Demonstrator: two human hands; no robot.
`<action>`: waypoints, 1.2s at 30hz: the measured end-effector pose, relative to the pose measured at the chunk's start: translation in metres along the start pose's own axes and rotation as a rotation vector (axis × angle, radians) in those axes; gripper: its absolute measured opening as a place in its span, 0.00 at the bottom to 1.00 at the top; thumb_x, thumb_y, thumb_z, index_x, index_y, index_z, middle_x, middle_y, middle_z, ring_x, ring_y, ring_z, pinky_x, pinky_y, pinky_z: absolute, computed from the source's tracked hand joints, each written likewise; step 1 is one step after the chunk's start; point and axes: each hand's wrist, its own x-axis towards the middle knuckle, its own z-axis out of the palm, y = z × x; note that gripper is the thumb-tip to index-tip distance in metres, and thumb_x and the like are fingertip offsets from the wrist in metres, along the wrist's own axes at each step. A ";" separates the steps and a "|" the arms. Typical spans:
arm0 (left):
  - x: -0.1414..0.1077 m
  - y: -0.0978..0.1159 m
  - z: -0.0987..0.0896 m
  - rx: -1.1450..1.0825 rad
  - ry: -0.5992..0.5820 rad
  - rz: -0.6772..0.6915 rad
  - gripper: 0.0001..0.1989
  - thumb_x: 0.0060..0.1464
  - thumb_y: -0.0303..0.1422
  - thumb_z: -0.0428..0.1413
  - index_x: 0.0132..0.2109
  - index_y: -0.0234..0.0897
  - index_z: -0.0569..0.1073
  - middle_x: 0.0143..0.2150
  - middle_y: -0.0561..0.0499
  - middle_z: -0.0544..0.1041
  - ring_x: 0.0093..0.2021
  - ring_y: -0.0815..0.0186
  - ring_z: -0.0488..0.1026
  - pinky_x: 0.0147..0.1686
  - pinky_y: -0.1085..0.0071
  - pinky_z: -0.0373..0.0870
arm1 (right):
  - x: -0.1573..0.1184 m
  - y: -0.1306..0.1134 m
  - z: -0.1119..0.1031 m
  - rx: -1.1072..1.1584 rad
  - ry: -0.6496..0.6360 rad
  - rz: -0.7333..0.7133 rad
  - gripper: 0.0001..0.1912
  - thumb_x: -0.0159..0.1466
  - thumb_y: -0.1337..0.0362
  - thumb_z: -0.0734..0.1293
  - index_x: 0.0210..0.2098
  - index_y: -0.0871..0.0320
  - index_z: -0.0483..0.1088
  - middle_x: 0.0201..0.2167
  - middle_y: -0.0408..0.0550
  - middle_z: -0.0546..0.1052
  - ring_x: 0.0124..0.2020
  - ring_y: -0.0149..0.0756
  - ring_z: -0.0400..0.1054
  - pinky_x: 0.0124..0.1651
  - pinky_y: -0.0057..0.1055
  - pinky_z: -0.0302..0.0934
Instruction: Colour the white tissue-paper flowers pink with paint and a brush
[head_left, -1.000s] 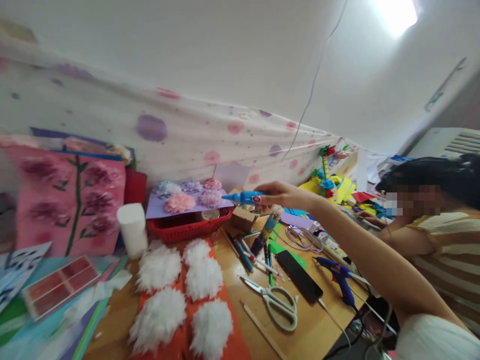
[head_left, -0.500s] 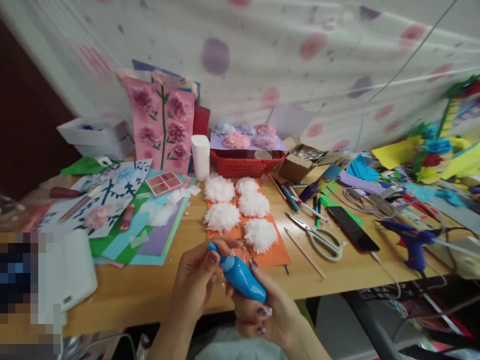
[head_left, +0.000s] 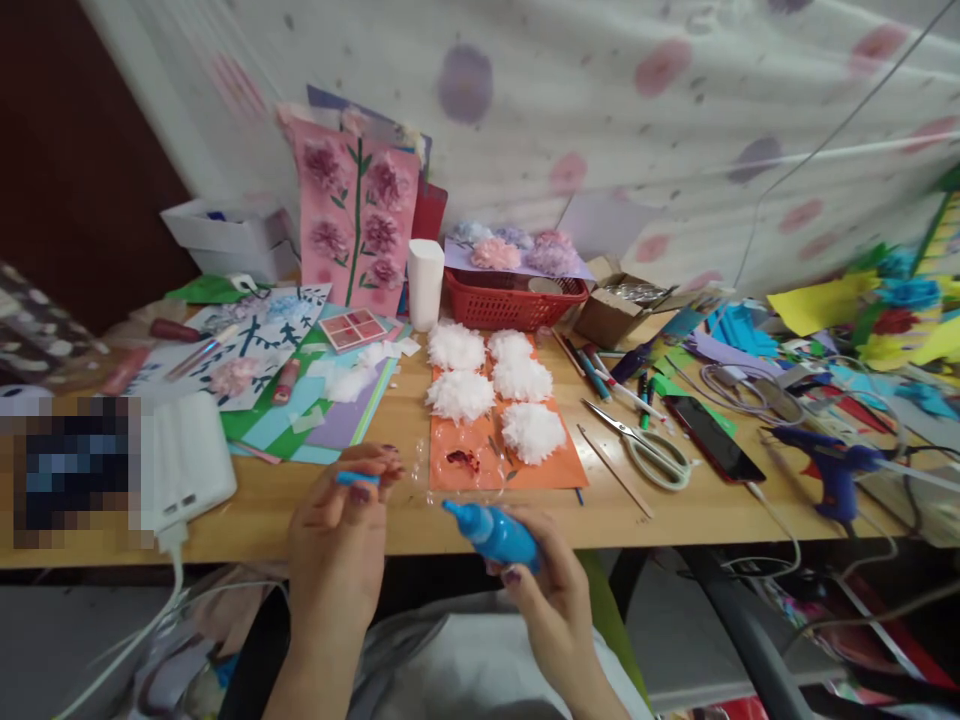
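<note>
My right hand (head_left: 551, 580) is wrapped round a blue squeeze bottle (head_left: 504, 538), whose narrow nozzle points up and to the left. Between the fingers of my left hand (head_left: 345, 530) is a small blue cap (head_left: 355, 479), apart from the bottle. Beyond both hands lies an orange sheet (head_left: 555, 475) with several fluffy white pompoms (head_left: 459, 396) on it. A clear plastic piece with a dark red patch (head_left: 463, 461) rests at the sheet's near left part.
Scissors (head_left: 656, 455), a thin stick (head_left: 615, 470) and a phone (head_left: 716, 440) lie to the right, with a blue glue gun (head_left: 832, 475) farther over. A red basket (head_left: 510, 302) stands behind. Papers (head_left: 352, 415) and a white power bank (head_left: 193, 455) are left.
The cap has come off the bottle and moved left with my left hand. My hands are now apart. The view has shifted, and the clear plastic with the red patch shows on the orange sheet.
</note>
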 end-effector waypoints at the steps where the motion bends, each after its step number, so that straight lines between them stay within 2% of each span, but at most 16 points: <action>1: 0.001 -0.004 -0.006 0.023 0.042 -0.005 0.17 0.41 0.47 0.70 0.29 0.40 0.78 0.34 0.54 0.77 0.37 0.70 0.74 0.39 0.74 0.74 | 0.001 0.000 -0.001 0.096 0.059 0.078 0.16 0.60 0.53 0.74 0.46 0.47 0.74 0.41 0.48 0.77 0.32 0.38 0.70 0.36 0.37 0.65; 4: 0.003 -0.017 -0.020 0.205 0.079 -0.067 0.18 0.43 0.49 0.69 0.31 0.38 0.79 0.31 0.53 0.78 0.34 0.70 0.72 0.37 0.75 0.71 | 0.018 -0.006 -0.003 0.342 0.258 0.202 0.19 0.54 0.49 0.76 0.37 0.50 0.72 0.31 0.44 0.74 0.27 0.33 0.67 0.29 0.31 0.61; 6: 0.005 -0.025 -0.026 0.341 0.035 -0.096 0.18 0.45 0.48 0.68 0.32 0.37 0.79 0.31 0.52 0.78 0.34 0.68 0.73 0.38 0.74 0.71 | 0.039 -0.015 -0.002 0.399 0.333 0.207 0.20 0.52 0.47 0.76 0.31 0.52 0.68 0.22 0.39 0.68 0.23 0.30 0.61 0.26 0.28 0.58; 7: 0.006 -0.028 -0.027 0.389 0.002 -0.093 0.18 0.46 0.48 0.67 0.32 0.37 0.79 0.31 0.51 0.79 0.35 0.67 0.74 0.38 0.73 0.71 | 0.051 -0.019 0.000 0.396 0.356 0.207 0.20 0.51 0.47 0.76 0.29 0.53 0.67 0.19 0.36 0.63 0.19 0.27 0.55 0.23 0.26 0.54; 8: 0.006 -0.030 -0.028 0.423 -0.028 -0.077 0.17 0.47 0.47 0.67 0.33 0.37 0.79 0.32 0.50 0.79 0.35 0.66 0.75 0.39 0.72 0.71 | 0.062 -0.022 0.001 0.374 0.372 0.217 0.21 0.51 0.46 0.75 0.28 0.53 0.66 0.17 0.34 0.60 0.17 0.25 0.50 0.20 0.25 0.50; 10: 0.007 -0.031 -0.029 0.464 -0.071 -0.042 0.16 0.48 0.47 0.66 0.33 0.37 0.79 0.33 0.49 0.80 0.36 0.64 0.76 0.41 0.70 0.73 | 0.084 -0.027 0.004 0.267 0.391 0.224 0.19 0.52 0.47 0.73 0.28 0.54 0.66 0.16 0.33 0.58 0.16 0.23 0.46 0.18 0.24 0.44; 16: 0.007 -0.029 -0.030 0.492 -0.113 -0.063 0.16 0.51 0.47 0.64 0.34 0.37 0.79 0.34 0.47 0.82 0.37 0.62 0.79 0.41 0.69 0.75 | 0.124 -0.020 0.014 -0.118 0.359 0.108 0.21 0.57 0.46 0.70 0.25 0.54 0.62 0.18 0.36 0.64 0.18 0.27 0.55 0.21 0.27 0.49; 19: 0.007 -0.028 -0.029 0.495 -0.128 -0.046 0.15 0.51 0.46 0.64 0.33 0.38 0.78 0.33 0.48 0.81 0.36 0.62 0.78 0.41 0.69 0.75 | 0.131 -0.012 0.015 -0.342 0.367 -0.008 0.20 0.59 0.46 0.69 0.25 0.54 0.62 0.20 0.37 0.65 0.23 0.30 0.58 0.27 0.29 0.53; 22: 0.008 -0.026 -0.027 0.495 -0.146 -0.037 0.15 0.51 0.46 0.64 0.33 0.38 0.78 0.31 0.48 0.80 0.35 0.63 0.78 0.39 0.70 0.75 | 0.132 -0.005 0.014 -0.464 0.374 -0.073 0.19 0.60 0.47 0.68 0.25 0.55 0.63 0.20 0.37 0.65 0.25 0.31 0.59 0.30 0.30 0.53; 36: 0.008 -0.025 -0.025 0.496 -0.153 -0.030 0.13 0.52 0.45 0.63 0.33 0.39 0.78 0.33 0.49 0.81 0.35 0.64 0.78 0.38 0.71 0.74 | 0.129 -0.008 0.020 -0.602 0.307 -0.107 0.20 0.63 0.48 0.67 0.25 0.55 0.61 0.20 0.37 0.63 0.23 0.30 0.55 0.29 0.30 0.48</action>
